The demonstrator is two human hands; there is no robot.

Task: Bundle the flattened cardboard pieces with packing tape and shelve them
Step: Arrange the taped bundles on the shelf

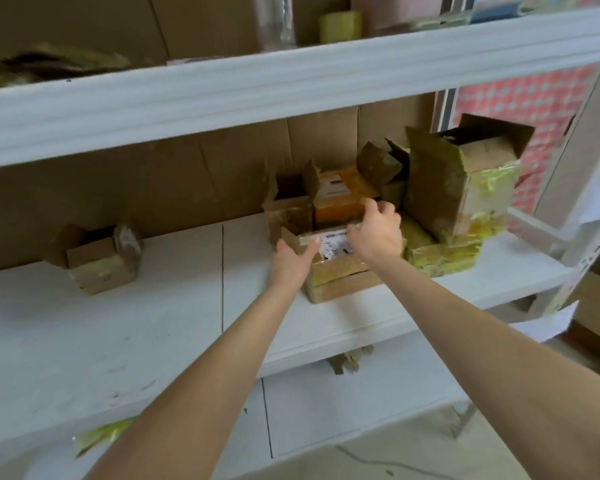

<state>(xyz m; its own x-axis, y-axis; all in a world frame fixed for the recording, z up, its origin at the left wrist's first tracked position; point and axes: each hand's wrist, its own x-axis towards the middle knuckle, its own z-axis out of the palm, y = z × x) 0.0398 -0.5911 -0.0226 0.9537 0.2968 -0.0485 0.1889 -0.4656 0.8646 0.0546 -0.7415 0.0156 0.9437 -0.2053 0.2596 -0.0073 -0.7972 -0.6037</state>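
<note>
Two bare forearms reach onto white shelf board (118, 323); flat brown cardboard bundle (340, 271), wrapped in yellowish tape, white label on top, lies on shelf right of middle, near front edge; left hand (291, 259) at bundle's left end, grip clamped on corner, thumb on top beside label, other fingers hidden; right hand (378, 232) over bundle's far right edge, grip apart, fingers loosely bent and spread, contact unclear; orange box (340, 206) and open brown box (291, 209) just behind bundle; tall taped carton (458, 188) at right.
</note>
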